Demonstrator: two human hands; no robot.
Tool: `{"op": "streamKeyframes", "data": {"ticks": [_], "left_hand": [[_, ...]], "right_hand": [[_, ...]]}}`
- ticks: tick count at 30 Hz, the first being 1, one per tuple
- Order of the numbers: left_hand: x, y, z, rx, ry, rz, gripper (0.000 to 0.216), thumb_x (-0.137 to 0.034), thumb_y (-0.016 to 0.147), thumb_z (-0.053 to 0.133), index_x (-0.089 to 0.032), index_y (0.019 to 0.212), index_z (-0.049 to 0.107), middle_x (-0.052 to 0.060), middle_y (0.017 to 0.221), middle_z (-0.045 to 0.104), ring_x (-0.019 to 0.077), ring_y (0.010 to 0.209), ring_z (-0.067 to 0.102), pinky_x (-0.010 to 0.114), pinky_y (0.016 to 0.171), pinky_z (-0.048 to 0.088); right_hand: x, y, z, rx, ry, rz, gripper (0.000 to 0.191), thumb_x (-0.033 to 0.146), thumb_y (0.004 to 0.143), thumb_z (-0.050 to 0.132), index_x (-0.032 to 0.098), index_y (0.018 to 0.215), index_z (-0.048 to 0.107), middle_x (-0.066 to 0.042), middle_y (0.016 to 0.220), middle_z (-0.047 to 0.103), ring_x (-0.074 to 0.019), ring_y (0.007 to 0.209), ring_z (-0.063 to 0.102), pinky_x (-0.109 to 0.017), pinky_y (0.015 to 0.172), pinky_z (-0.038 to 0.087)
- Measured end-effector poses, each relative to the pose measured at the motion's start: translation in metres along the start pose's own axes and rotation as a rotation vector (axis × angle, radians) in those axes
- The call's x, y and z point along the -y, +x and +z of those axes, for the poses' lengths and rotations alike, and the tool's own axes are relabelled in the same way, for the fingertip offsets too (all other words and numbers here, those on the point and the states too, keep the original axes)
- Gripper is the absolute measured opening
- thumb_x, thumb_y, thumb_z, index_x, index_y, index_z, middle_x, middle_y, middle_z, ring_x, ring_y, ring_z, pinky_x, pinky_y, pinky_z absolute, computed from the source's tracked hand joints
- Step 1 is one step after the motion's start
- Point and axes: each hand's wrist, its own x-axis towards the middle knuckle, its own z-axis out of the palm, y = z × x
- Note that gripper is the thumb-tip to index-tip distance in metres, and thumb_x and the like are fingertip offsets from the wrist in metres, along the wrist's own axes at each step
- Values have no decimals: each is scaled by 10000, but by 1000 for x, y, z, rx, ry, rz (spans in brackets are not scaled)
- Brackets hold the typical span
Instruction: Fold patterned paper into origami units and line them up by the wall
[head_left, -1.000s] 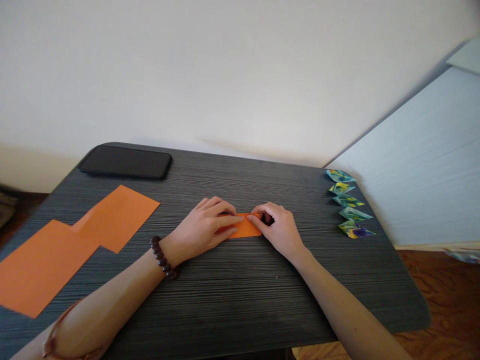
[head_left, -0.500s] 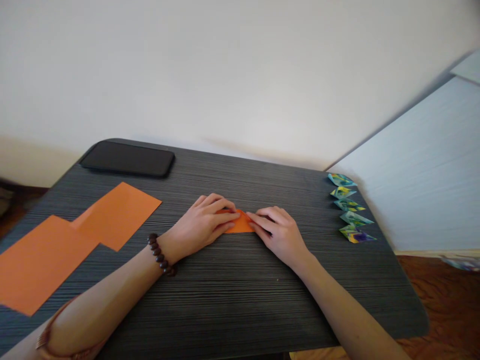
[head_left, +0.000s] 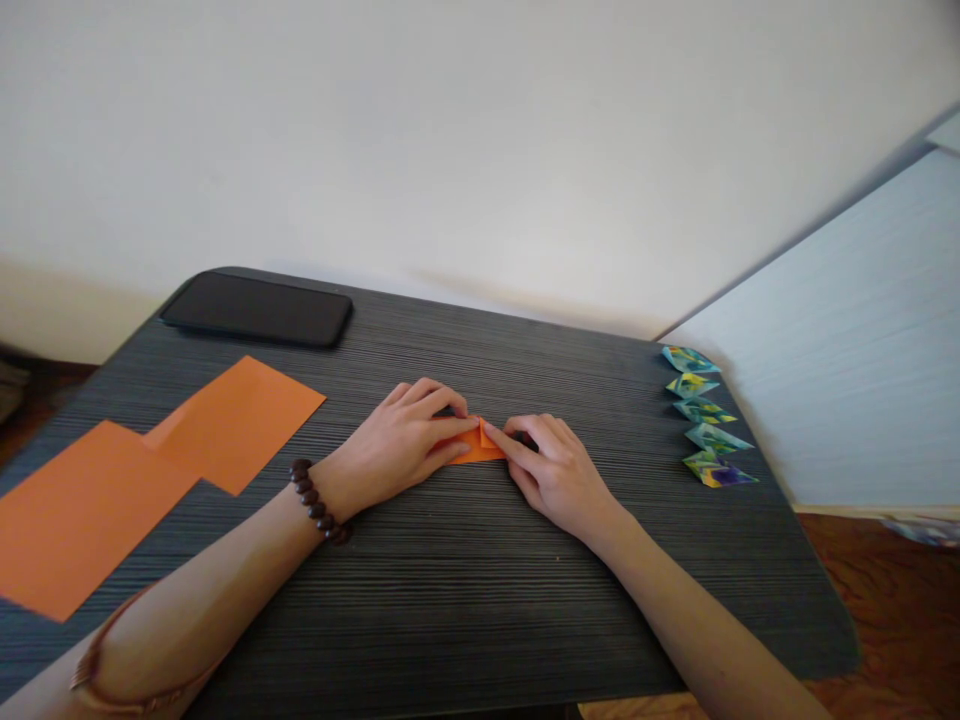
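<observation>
A small folded piece of orange paper (head_left: 480, 453) lies on the dark table in front of me, with a crease and a raised flap near its middle. My left hand (head_left: 409, 430) comes in from the left, its fingers closed on the paper's left part and covering it. On the other side, my right hand (head_left: 559, 470) presses an index fingertip onto the flap, the thumb and other fingers curled around the right end. Both fingertip groups almost meet at the crease. The paper's far edge is partly hidden by my fingers.
Orange paper sheets (head_left: 97, 515) lie at the left of the dark table (head_left: 450, 620). A black phone (head_left: 259, 308) rests at the back left. Several patterned folded paper pieces (head_left: 705, 411) form a column near the right edge. A wall (head_left: 465, 150) stands behind the table.
My right index finger has moved slightly left along the paper, and a flap with a clear crease now shows between the hands. My left hand stays almost where it was.
</observation>
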Motion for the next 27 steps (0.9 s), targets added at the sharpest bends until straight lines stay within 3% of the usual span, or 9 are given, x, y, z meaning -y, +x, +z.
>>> {"op": "streamKeyframes", "data": {"ticks": [27], "left_hand": [[-1,0,-4,53,75,5,357,-315,922,435,-261,1270,497,66,1133,542,223,1049,436,389,901,379]], "right_hand": [[2,3,-3,56,-57,-36,381,165,925,386,228,1284,497,-93,1057,582,-203,942,515,-357,771,434]]}}
